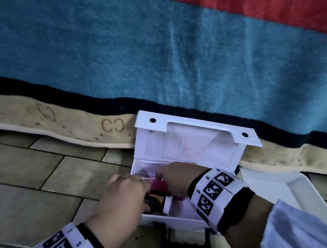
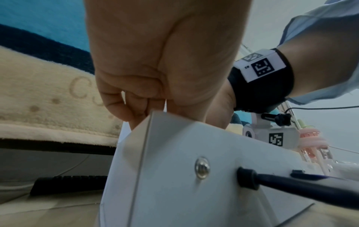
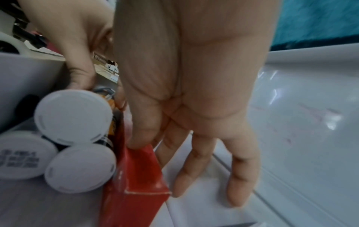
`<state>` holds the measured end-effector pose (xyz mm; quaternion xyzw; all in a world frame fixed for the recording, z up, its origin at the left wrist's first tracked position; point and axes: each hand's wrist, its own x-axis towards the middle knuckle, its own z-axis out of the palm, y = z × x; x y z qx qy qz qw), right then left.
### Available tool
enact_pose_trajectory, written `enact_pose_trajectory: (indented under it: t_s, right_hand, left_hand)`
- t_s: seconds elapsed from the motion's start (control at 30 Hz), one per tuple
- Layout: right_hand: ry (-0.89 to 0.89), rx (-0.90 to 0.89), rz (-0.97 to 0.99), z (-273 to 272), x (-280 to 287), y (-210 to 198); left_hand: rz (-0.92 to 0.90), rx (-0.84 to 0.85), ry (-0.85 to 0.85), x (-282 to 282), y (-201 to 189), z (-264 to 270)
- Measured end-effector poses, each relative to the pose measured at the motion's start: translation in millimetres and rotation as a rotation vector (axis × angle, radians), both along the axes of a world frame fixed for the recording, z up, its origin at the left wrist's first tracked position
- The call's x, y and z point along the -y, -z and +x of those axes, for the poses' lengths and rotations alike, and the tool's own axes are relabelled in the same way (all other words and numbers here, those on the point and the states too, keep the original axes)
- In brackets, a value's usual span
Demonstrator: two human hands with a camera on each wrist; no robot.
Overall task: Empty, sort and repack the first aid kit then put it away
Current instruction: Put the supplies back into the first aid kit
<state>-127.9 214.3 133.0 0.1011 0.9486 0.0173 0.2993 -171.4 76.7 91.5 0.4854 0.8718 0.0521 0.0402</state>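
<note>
The white first aid kit (image 1: 190, 147) stands open on the tiled floor, its lid upright against the bed. My left hand (image 1: 125, 192) reaches over the kit's left corner (image 2: 174, 176) and curls round a dark bottle (image 1: 156, 203) with an orange label and a white cap (image 3: 73, 116). Two more white-capped bottles (image 3: 81, 167) lie below it inside the kit. My right hand (image 1: 173, 177) is inside the kit and pinches a red carton (image 3: 136, 176) between thumb and fingers. The carton (image 1: 159, 185) stands on edge beside the bottles.
A white tray (image 1: 273, 186) lies on the floor right of the kit. The kit's black handle (image 1: 186, 245) points toward me. A blue, red and cream blanket (image 1: 166, 53) hangs down right behind the lid. Tiled floor (image 1: 22, 169) spreads to the left.
</note>
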Motion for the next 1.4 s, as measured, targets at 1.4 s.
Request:
enact_pose_trajectory:
  t_s: [1.4]
  right_hand:
    - [-0.010,0.019,-0.106,10,-3,-5]
  left_hand:
    - [0.031,0.017,0.029,9,4,7]
